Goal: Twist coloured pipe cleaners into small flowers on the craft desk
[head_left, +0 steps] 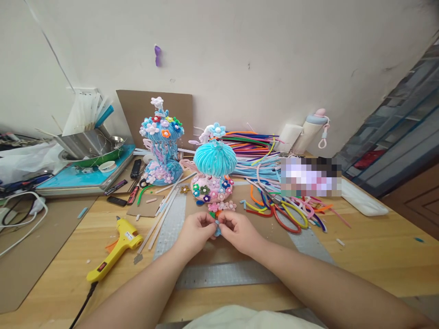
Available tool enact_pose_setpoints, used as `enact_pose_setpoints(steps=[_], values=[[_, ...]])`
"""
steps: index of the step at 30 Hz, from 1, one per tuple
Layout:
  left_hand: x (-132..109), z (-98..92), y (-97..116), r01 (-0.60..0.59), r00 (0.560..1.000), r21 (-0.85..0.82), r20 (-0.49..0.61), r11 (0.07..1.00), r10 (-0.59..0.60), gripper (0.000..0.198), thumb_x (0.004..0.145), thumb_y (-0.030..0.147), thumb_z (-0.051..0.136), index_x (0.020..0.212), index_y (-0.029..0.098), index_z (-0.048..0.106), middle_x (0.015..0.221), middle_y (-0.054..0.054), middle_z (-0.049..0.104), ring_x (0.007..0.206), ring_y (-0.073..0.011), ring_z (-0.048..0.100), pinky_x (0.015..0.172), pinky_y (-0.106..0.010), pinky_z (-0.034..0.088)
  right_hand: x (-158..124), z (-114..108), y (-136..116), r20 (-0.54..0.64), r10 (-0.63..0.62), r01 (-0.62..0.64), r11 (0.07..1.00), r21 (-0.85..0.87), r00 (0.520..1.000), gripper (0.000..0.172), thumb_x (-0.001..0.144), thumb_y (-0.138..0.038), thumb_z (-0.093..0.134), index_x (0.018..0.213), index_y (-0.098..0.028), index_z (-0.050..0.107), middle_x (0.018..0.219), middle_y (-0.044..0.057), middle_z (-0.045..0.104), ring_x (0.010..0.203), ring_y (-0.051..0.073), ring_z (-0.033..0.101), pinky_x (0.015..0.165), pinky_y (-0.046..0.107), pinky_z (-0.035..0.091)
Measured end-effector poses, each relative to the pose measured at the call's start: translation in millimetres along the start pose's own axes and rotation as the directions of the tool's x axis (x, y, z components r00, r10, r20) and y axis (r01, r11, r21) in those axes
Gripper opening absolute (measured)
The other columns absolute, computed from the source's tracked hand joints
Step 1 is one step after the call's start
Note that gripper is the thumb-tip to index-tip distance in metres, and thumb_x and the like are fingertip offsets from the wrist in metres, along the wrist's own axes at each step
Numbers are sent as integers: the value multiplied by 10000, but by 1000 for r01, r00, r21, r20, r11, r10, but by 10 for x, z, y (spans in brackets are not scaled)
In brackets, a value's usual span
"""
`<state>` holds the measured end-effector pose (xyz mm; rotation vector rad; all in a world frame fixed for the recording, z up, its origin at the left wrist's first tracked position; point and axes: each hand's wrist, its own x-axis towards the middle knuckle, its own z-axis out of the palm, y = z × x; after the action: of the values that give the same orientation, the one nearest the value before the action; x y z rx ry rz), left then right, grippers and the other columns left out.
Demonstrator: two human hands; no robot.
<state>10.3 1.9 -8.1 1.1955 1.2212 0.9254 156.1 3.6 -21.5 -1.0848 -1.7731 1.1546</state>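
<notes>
My left hand [198, 232] and my right hand [240, 229] meet at the front of the cardboard mat, fingertips pinched around a small light-blue fuzzy piece [217, 228]. Just beyond the fingertips lie small pink flowers [226, 206], with bits of green and orange beside them. Behind these stands a fuzzy craft with a turquoise ribbed dome [215, 158] over a pink base covered in small flowers [212, 189]. Further left, a taller blue craft [162, 130] carries colourful flowers on its cap and pink ones at its foot.
A yellow glue gun [115, 251] with a black cord lies at left. Red-and-yellow scissors [286, 217] and many pipe cleaners [260, 160] spread to the right. At the back are a metal pot [85, 144], a cardboard sheet [128, 109] and a bottle [307, 132].
</notes>
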Motion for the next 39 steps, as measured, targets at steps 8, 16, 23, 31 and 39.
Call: enact_pose_setpoints(steps=[8, 16, 23, 31, 39], values=[[-12, -40, 2, 91, 995, -243, 57, 966, -80, 213, 657, 313, 654, 724, 152, 532, 662, 3, 613, 580, -97, 581, 598, -239, 483, 30, 12, -7, 94, 162, -180, 953, 245, 982, 103, 810, -274, 422, 832, -186, 469, 512, -72, 473, 358, 62, 398, 321, 148, 287], [-11, 3, 28, -25, 1000, -246, -15, 969, 22, 268, 605, 339, 721, 708, 138, 578, 659, 16, 603, 607, -101, 572, 626, -244, 490, 20, 12, -55, 73, 173, -186, 954, 235, 982, 82, 808, -244, 435, 819, -174, 477, 475, -85, 464, 322, 47, 376, 311, 144, 277], [-28, 18, 9, -4, 999, -230, -32, 973, -3, 268, 621, 346, 713, 688, 137, 560, 651, 8, 614, 574, -111, 590, 600, -254, 486, 31, 48, 22, 86, 184, -201, 936, 290, 979, 132, 811, -300, 446, 840, -176, 480, 460, -91, 458, 314, 47, 375, 300, 139, 275], [-33, 6, 23, -71, 997, -220, -5, 973, 71, 216, 620, 295, 720, 676, 130, 592, 570, 13, 616, 553, -94, 547, 561, -210, 435, 77, 38, 68, 142, 232, -269, 888, 372, 962, 170, 788, -341, 450, 768, -173, 465, 636, -39, 533, 387, 53, 486, 299, 141, 292], [5, -14, -6, -26, 1000, -173, 8, 985, 28, 260, 623, 347, 708, 712, 130, 595, 568, 25, 599, 519, -90, 550, 549, -213, 450, 24, -23, 7, 146, 103, -134, 966, 222, 984, 169, 829, -284, 441, 728, -162, 500, 530, -69, 452, 353, 34, 379, 355, 157, 291]])
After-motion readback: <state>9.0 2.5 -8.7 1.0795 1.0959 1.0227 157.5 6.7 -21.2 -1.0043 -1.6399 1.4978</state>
